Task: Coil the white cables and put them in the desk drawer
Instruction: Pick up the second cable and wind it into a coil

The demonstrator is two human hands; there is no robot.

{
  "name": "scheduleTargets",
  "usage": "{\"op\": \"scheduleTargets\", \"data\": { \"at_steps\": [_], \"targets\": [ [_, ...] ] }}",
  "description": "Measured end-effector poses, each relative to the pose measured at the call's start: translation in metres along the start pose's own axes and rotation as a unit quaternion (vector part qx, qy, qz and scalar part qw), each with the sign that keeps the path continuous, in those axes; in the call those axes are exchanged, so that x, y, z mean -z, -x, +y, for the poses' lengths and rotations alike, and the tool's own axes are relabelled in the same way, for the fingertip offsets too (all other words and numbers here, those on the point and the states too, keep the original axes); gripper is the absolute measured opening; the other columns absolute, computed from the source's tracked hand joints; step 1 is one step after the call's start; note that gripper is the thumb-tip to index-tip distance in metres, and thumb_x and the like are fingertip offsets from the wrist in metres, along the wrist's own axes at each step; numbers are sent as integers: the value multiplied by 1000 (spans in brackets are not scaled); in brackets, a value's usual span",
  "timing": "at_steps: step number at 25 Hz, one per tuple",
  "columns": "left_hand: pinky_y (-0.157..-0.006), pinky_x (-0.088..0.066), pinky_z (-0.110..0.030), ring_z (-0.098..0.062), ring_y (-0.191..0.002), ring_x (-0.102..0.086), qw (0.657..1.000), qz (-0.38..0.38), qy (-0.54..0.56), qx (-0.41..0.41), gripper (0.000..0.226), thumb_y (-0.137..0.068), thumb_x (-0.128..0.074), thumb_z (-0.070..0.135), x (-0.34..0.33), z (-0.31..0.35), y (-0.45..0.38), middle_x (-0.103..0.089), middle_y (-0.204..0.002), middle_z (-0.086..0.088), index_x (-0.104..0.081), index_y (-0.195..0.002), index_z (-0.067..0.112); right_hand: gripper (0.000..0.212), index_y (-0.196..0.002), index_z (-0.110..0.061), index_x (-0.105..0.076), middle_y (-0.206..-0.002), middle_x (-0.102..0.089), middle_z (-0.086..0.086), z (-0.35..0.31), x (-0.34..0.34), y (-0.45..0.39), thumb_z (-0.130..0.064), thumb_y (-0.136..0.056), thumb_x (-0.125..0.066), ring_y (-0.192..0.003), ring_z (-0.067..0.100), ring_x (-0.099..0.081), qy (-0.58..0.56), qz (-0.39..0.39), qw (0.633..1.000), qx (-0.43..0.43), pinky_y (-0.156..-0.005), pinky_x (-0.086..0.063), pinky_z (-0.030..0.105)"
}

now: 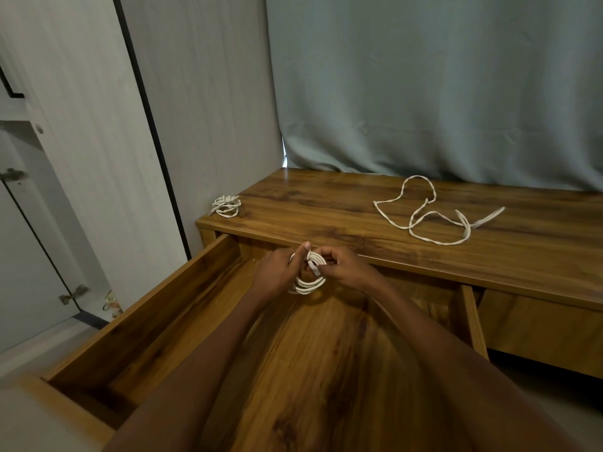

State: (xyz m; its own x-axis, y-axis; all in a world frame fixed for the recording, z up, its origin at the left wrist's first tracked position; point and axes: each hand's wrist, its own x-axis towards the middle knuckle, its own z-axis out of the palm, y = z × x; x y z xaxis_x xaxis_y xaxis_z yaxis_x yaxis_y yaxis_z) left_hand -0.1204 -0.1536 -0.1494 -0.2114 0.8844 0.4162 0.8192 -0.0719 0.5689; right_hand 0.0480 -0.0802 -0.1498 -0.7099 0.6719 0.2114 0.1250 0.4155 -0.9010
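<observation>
Over the open wooden drawer [153, 308] I hold a white cable wound into a small coil [308, 283]. My left hand [277, 272] grips the coil's left side, thumb pointing up. My right hand [346, 269] pinches the cable's plug end at the coil's top. A second white cable [434, 213] lies loose and uncoiled on the desk top [326, 210] at the right. A third, bundled white cable [226, 205] sits at the desk's back left corner.
A grey-green curtain [440, 93] hangs behind the desk. Pale cabinet doors [81, 158] stand to the left, close to the drawer's side. A second drawer front [538, 327] sits to the right of the open one.
</observation>
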Motion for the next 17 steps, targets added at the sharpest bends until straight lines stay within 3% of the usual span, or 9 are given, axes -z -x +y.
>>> {"op": "scheduleTargets", "data": {
  "at_steps": [4, 6, 9, 11, 14, 17],
  "targets": [
    [-59, -42, -27, -7, -53, -59, 988, -58, 141, 38, 59, -100, -42, 54, 3, 0, 1, -62, -54, 4, -59, -55, 22, 19, -99, -21, -70, -89, -72, -6, 2, -3, 3, -37, -87, -72, -78, 9, -65, 139, 41, 989, 31, -70, -51, 39],
    [-65, -43, -32, -11, -58, -59, 976, -85, 194, 55, 61, -99, -43, 57, 6, -6, 0, -63, -58, -1, -61, -58, 15, 21, -100, -34, -71, -86, -68, -14, 0, -4, 7, -51, -88, -66, -77, 4, -62, 222, 63, 970, 78, -68, -48, 37],
    [-70, -46, -34, -17, -66, -63, 967, -111, 220, 67, 74, -95, -41, 66, 7, -11, -1, -70, -72, -15, -67, -73, 0, 24, -105, -37, -70, -85, -62, -18, -3, -6, 9, -54, -93, -57, -76, -1, -53, 292, 109, 938, 154, -64, -39, 28],
    [-71, -48, -34, -17, -68, -65, 964, -112, 232, 72, 79, -93, -40, 70, 7, -10, -3, -72, -75, -16, -68, -80, -4, 38, -119, -35, -68, -102, -69, -14, -1, -8, 7, -57, -92, -53, -89, 1, -57, 312, 137, 924, 174, -70, -39, 25],
    [-71, -47, -32, -11, -67, -64, 963, -118, 232, 70, 72, -95, -40, 66, 9, -6, -4, -70, -70, -8, -70, -75, 5, 42, -132, -34, -59, -126, -67, -12, 3, -6, 7, -49, -93, -61, -109, 1, -59, 298, 148, 926, 180, -80, -41, 18],
    [-66, -46, -21, -2, -64, -63, 963, -140, 215, 80, 64, -100, -36, 59, 10, -3, -1, -70, -70, 2, -73, -76, 12, 36, -123, -26, -69, -108, -74, -6, 6, -7, 7, -47, -94, -61, -89, 6, -62, 311, 145, 922, 177, -69, -38, 25]
  ]
}}
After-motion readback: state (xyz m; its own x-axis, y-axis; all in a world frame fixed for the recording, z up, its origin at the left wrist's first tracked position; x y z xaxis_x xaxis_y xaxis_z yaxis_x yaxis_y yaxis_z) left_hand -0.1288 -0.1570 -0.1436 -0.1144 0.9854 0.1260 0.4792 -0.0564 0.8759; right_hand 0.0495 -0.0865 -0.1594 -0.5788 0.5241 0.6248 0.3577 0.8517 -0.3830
